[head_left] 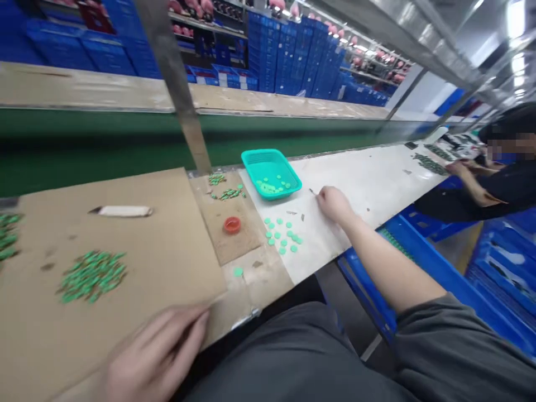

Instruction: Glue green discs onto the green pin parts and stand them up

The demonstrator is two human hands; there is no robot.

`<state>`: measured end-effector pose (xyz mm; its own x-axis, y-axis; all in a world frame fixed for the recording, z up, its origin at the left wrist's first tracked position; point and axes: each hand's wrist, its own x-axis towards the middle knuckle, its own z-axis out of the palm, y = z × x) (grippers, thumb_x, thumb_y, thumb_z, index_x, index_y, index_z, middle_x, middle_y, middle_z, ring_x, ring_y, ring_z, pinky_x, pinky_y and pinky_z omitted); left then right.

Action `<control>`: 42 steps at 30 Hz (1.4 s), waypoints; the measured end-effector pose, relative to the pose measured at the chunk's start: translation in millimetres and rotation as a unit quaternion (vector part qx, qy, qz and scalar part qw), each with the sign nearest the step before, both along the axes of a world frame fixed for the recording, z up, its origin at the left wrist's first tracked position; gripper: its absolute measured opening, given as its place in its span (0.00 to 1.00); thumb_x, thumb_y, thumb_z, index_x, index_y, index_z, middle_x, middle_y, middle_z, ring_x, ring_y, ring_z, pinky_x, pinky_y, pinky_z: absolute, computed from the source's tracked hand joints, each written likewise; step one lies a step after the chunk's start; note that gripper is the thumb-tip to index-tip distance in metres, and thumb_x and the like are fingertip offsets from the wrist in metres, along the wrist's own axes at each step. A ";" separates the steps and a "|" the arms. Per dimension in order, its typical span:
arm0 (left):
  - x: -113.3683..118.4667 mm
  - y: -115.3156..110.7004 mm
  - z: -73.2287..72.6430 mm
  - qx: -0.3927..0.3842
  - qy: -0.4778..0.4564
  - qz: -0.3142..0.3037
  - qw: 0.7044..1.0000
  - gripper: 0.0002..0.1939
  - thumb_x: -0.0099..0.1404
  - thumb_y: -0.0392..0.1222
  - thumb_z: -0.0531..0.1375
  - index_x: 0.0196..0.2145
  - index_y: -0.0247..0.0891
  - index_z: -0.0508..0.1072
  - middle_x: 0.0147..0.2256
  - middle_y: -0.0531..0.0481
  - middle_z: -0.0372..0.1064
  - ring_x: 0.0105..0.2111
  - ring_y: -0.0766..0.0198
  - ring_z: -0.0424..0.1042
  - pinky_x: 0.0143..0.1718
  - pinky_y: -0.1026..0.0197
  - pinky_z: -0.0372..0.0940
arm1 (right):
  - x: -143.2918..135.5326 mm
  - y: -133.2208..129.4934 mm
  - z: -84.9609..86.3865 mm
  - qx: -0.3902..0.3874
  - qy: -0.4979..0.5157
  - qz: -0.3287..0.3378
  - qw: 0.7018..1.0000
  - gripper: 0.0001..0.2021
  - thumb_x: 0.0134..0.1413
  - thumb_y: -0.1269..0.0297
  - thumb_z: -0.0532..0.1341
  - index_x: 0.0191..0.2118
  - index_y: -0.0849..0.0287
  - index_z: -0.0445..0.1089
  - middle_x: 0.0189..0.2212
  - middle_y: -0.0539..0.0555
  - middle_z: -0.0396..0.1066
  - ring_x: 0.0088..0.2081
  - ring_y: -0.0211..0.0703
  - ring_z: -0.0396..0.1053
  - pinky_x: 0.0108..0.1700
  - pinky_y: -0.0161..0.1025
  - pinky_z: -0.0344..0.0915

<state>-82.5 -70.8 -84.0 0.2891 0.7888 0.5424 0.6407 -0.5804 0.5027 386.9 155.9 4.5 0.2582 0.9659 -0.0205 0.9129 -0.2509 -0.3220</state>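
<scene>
My left hand (161, 349) is at the near edge of the brown cardboard (167, 245), thumb and fingers pressed together. It is blurred, and whatever may be between the fingertips cannot be made out. On the white tabletop, my right hand (335, 204) is closed with its back towards me. A small dark tip (312, 191) pokes out past its fingers; the rest is hidden. Left of that hand lie several flat, round green discs (283, 243). Behind them stands a turquoise tray (295, 180) with more pale green discs inside.
A small red dish (231, 225) sits by little green-and-brown pieces (231, 194). A larger pile of such pieces (92, 274) and a white dark-tipped tool (123, 211) lie on the cardboard. A metal post (176, 84) rises behind. Another person (481, 178) works at far right.
</scene>
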 end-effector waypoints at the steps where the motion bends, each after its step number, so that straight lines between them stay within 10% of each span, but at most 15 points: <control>1: 6.1 0.4 10.7 0.004 0.016 -0.003 1.000 0.09 0.83 0.48 0.66 0.54 0.53 0.87 0.46 0.54 0.89 0.41 0.61 0.89 0.51 0.63 0.80 | -0.9 -1.9 -0.3 0.013 0.019 -0.003 1.000 0.19 0.80 0.51 0.73 0.65 0.58 0.80 0.65 0.61 0.82 0.63 0.57 0.83 0.66 0.61 0.83; 9: 29.6 5.0 42.7 0.054 0.104 -0.008 0.993 0.15 0.87 0.46 0.59 0.52 0.46 0.89 0.41 0.47 0.86 0.39 0.60 0.84 0.46 0.59 0.77 | -8.6 -54.2 20.2 0.139 0.300 0.036 0.943 0.13 0.78 0.56 0.63 0.54 0.58 0.80 0.37 0.57 0.85 0.39 0.50 0.84 0.49 0.49 0.85; 17: 59.1 47.0 41.5 0.031 0.147 -0.002 0.989 0.17 0.90 0.46 0.57 0.60 0.47 0.86 0.52 0.47 0.89 0.50 0.55 0.82 0.55 0.51 0.74 | -84.5 -105.7 -7.6 0.146 0.491 0.169 0.842 0.28 0.63 0.29 0.75 0.43 0.52 0.78 0.34 0.54 0.85 0.34 0.47 0.84 0.41 0.47 0.86; 28: 65.2 39.6 45.3 0.034 0.131 0.057 0.989 0.14 0.90 0.49 0.59 0.54 0.43 0.84 0.45 0.48 0.84 0.43 0.56 0.79 0.46 0.52 0.69 | -183.3 -36.5 -5.3 0.056 0.571 0.237 0.784 0.31 0.65 0.29 0.76 0.40 0.49 0.66 0.25 0.45 0.79 0.26 0.39 0.78 0.31 0.36 0.77; 42: 42.1 20.5 12.4 -0.013 -0.041 0.004 0.999 0.22 0.78 0.32 0.68 0.64 0.51 0.85 0.47 0.52 0.88 0.44 0.60 0.84 0.55 0.59 0.72 | -182.5 -33.3 -10.3 0.048 0.617 0.182 0.764 0.34 0.64 0.27 0.77 0.36 0.47 0.60 0.20 0.40 0.75 0.17 0.34 0.67 0.21 0.32 0.65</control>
<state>-40.4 -50.3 -71.6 0.2372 0.8057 0.5427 0.6011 -0.5606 0.5695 204.5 122.6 -5.8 -0.1856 0.9816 0.0443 -0.0972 0.0265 -0.9949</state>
